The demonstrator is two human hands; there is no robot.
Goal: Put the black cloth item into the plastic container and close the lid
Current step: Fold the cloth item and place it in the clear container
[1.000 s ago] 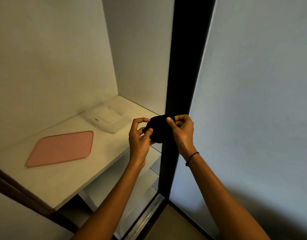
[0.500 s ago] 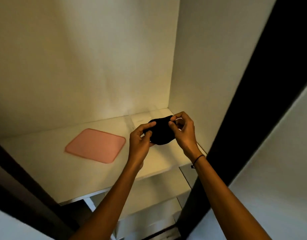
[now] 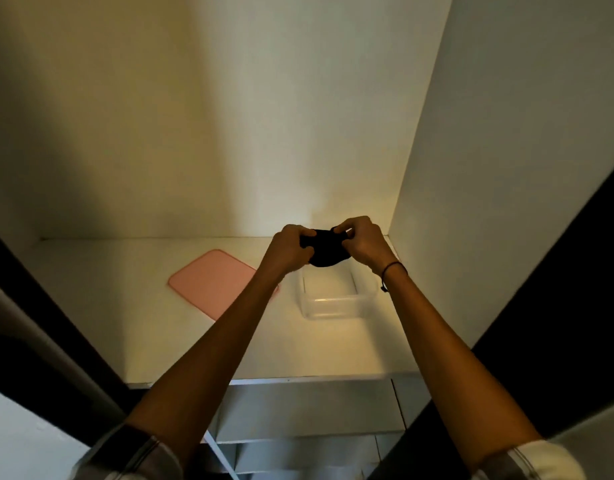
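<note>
Both arms reach into a white cupboard recess, and the two hands meet above the back part of the shelf (image 3: 90, 306). The left hand (image 3: 287, 247) and the right hand (image 3: 362, 241) each pinch a side of the black cloth item (image 3: 326, 252), fingers clenched on its upper edge, so that the cloth hangs between them as a small dark bundle with a rounded lower edge. It is held in the air over the far end of the clear plastic container (image 3: 336, 303), whose open top faces up; the cloth's lowest part sits just at or above the far rim (I cannot tell whether it touches). The container stands on the shelf toward the right wall, about 1 o'clock from the middle of the shelf, and its near wall catches a pale glint of light. At roughly 9 o'clock from the container lies the pink lid (image 3: 212, 282), flat on the shelf, a rounded rectangle turned at an angle, its right corner hidden behind the left forearm. Lid and container lie apart, with the forearm crossing the gap between them. A thin dark band (image 3: 393, 270) circles the right wrist. Light striped sleeves show at the bottom corners of the view. Under the shelf's front edge, lower white compartments (image 3: 298, 410) can be made out, dim and with few details. Dark door frames slant in on both sides.
</note>
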